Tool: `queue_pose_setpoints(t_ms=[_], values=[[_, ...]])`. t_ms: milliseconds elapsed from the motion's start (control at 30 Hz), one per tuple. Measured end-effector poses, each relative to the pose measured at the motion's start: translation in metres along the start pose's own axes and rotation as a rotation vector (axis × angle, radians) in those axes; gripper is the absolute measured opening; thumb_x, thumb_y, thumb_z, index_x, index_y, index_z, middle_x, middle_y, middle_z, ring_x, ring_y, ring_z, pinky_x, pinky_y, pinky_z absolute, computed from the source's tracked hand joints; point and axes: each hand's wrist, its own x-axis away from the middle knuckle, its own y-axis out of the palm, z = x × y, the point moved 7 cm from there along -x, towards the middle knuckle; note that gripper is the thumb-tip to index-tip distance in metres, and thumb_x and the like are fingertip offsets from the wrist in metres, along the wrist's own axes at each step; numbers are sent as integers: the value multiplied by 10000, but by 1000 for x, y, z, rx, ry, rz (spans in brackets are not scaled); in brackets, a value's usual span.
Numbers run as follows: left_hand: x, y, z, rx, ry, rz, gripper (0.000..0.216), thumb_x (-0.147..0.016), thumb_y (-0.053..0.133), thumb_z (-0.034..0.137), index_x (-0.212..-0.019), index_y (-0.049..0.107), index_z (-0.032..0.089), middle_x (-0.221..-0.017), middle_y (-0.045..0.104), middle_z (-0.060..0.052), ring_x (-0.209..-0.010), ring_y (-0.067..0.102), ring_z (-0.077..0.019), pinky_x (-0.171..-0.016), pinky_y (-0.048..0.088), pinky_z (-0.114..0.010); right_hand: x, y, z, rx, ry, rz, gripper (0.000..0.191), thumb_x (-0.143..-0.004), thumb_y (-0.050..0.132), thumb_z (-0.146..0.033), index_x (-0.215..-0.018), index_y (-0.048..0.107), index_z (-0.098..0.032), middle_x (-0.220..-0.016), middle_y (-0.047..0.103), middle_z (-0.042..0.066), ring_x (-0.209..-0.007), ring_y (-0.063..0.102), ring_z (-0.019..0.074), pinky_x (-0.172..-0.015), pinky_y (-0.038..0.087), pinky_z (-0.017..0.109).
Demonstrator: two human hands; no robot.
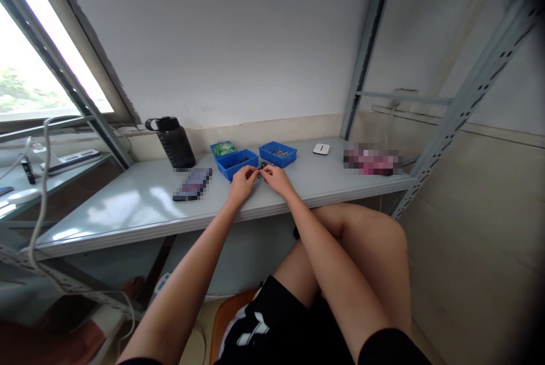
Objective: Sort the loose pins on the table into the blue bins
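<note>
My left hand [244,181] and my right hand [276,177] meet over the table, fingertips nearly touching. Each is closed in a pinch, but what they hold is too small to make out. Right behind the fingertips lies a little heap of dark and silvery small parts [266,164]. A blue bin [230,173] with dark pieces in it stands just beyond my left hand. Another blue bin [284,160], holding slim silvery pieces, sits behind my right hand. Further back on the left, a third blue bin [216,155] contains something green and wrapped.
On the grey table [140,194], a dark water bottle [175,143] stands left of the bins, with a blurred phone [193,184] before it. A white square device [321,149] and a blurred pink item [372,160] lie rightward. Metal shelf posts [367,47] rise at both sides.
</note>
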Motion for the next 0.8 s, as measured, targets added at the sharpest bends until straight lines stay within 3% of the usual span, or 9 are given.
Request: queue_pose_setpoints(t_ms=[533, 800], values=[[2, 1, -3, -4, -61, 1, 272, -982, 635, 350, -1179, 641, 163, -1156, 684, -77, -962, 688, -214, -838, 594, -420, 1, -5, -1, -18, 28, 55, 303, -999, 583, -402, -1169, 631, -155, -1140, 659, 72, -973, 659, 180, -864, 576, 383], [3, 5, -2, 5, -46, -61, 264, -985, 632, 352, -1164, 645, 159, -1124, 692, -71, -923, 693, -202, -809, 600, -400, 3, -4, -4, -39, 23, 40, 311, -998, 583, -414, -1151, 637, -149, -1116, 665, 67, -959, 662, 179, -858, 576, 381]])
